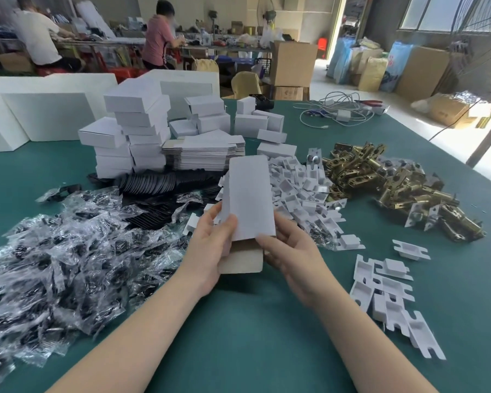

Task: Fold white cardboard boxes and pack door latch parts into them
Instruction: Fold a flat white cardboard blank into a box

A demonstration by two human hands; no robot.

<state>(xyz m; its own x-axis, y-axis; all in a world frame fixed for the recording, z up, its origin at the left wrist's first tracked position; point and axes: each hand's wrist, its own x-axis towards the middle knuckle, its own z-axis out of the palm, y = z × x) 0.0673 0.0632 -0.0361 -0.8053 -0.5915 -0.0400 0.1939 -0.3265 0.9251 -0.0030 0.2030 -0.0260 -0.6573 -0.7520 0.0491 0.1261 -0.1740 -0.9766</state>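
Two hands on one unfolded box.
Left hand (210,236) and right hand (288,251) fingers clamp the white cardboard box (248,199) above the green table (253,336).

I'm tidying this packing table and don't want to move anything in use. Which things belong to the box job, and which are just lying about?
Job: box blank held by left hand and right hand; flat blanks; folded boxes; brass latches; white inserts; bagged parts.

Lying about: cables; pliers.
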